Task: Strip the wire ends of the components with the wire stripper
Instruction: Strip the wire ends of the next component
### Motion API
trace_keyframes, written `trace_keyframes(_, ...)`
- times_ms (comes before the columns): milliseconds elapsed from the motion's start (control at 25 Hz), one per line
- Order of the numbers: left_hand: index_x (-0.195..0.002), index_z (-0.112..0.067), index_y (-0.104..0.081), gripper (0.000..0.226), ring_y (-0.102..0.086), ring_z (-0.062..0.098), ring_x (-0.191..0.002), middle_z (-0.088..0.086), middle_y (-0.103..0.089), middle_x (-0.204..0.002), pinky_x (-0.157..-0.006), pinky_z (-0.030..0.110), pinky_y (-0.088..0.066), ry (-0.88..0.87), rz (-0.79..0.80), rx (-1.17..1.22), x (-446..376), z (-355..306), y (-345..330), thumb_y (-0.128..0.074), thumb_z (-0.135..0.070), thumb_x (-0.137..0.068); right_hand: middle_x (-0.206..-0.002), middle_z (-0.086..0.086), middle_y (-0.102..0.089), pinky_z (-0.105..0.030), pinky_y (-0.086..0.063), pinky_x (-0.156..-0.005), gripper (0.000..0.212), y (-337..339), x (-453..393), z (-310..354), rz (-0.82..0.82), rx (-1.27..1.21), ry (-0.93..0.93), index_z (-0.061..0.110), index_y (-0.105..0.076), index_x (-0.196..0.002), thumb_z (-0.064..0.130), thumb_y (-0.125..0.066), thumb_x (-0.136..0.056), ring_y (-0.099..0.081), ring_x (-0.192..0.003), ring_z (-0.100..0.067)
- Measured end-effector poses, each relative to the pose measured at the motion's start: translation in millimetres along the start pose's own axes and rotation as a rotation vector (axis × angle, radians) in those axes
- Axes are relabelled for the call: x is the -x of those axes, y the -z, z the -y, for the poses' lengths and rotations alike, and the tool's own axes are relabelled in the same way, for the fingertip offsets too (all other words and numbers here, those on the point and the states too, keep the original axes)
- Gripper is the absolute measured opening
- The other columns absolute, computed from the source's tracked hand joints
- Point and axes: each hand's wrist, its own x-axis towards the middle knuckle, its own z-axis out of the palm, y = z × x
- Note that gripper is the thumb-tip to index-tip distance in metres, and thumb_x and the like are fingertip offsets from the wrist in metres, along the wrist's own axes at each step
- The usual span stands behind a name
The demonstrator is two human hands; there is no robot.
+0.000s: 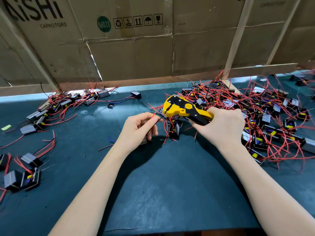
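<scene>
Teal mat (162,184), cardboard wall (136,53) — left hand (139,129) pinches wires (156,117), right hand (221,126) grips stripper (180,109).

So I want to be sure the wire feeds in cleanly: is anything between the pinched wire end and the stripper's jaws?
Nothing visible blocks it. The left hand pinches the wire right at the mouth of the wire stripper, held by the right hand. Loose red wires hang below, not across the gap.
</scene>
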Motion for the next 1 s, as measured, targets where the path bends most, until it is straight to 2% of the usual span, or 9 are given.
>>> trace_keyframes(80, -0.096, -0.017, -0.072, 0.029, -0.048, 0.013, -0.050, 0.001, -0.063, -0.063, -0.053, 0.023, -0.036, 0.017, 0.043, 0.021, 0.8, -1.8, 1.2, -0.044, -0.022, -0.104, -0.080, -0.008, -0.062, -0.039, -0.033, -0.073, 0.055, -5.3, -0.3, -4.0, 0.015, 0.020, -0.036, 0.012, -0.063, -0.087, 0.061, -0.074, -0.067, -0.055, -0.077, -0.031)
trace_keyframes(120, -0.096, -0.015, -0.071, 0.031, -0.047, 0.013, -0.050, 0.001, -0.062, -0.062, -0.053, 0.024, -0.036, 0.024, 0.063, 0.016, 1.2, -2.3, 0.7, -0.042, -0.022, -0.105, -0.090, -0.009, -0.062, -0.040, -0.032, -0.075, 0.059, -7.6, -0.7, -6.7, 0.005, 0.035, -0.044, 0.011, -0.061, -0.095, 0.062, -0.073, -0.068, -0.055, -0.088, -0.032)
trace_keyframes(200, -0.091, -0.008, -0.067, 0.032, -0.047, 0.014, -0.047, 0.002, -0.060, -0.058, -0.052, 0.023, -0.039, 0.027, 0.095, -0.002, 2.1, -2.7, -1.9, -0.042, -0.021, -0.105, -0.098, -0.010, -0.060, -0.039, -0.030, -0.077, 0.063, -9.6, -1.7, -10.9, -0.028, 0.033, -0.067, 0.011, -0.059, -0.101, 0.062, -0.074, -0.067, -0.053, -0.097, -0.032)
trace_keyframes(360, -0.088, -0.008, -0.063, 0.027, -0.049, 0.013, -0.050, 0.002, -0.061, -0.063, -0.049, 0.018, -0.040, 0.058, 0.152, 0.019, 3.9, -3.1, -4.5, -0.051, -0.027, -0.102, -0.100, -0.009, -0.060, -0.039, -0.031, -0.079, 0.063, -12.9, -0.2, -11.4, -0.025, 0.008, -0.093, 0.012, -0.059, -0.103, 0.061, -0.075, -0.066, -0.052, -0.101, -0.032)
trace_keyframes(520, -0.083, -0.013, -0.066, 0.019, -0.052, 0.015, -0.049, 0.003, -0.063, -0.063, -0.048, 0.019, -0.039, 0.035, 0.173, -0.008, 3.5, -2.5, -3.4, -0.058, -0.021, -0.098, -0.099, -0.009, -0.060, -0.041, -0.031, -0.082, 0.063, -14.5, 1.1, -9.0, -0.009, 0.020, -0.067, 0.012, -0.060, -0.102, 0.063, -0.073, -0.067, -0.052, -0.100, -0.032)
trace_keyframes(720, -0.085, -0.006, -0.057, 0.020, -0.048, 0.019, -0.038, 0.003, -0.060, -0.056, -0.044, 0.020, -0.041, 0.056, 0.088, -0.007, 1.7, 0.4, -7.2, -0.051, -0.015, -0.101, -0.096, -0.006, -0.060, -0.040, -0.030, -0.080, 0.062, -14.3, 2.2, -7.1, 0.000, -0.010, 0.004, 0.012, -0.061, -0.102, 0.062, -0.074, -0.066, -0.052, -0.095, -0.031)
trace_keyframes(1000, -0.085, -0.005, -0.057, 0.018, -0.047, 0.022, -0.036, 0.004, -0.061, -0.054, -0.044, 0.020, -0.040, 0.034, 0.037, -0.031, 2.1, 1.2, -8.2, -0.054, -0.015, -0.100, -0.094, -0.003, -0.058, -0.039, -0.027, -0.078, 0.064, -13.1, 2.2, -5.4, -0.007, 0.003, 0.084, 0.015, -0.060, -0.099, 0.069, -0.064, -0.066, -0.051, -0.092, -0.029)
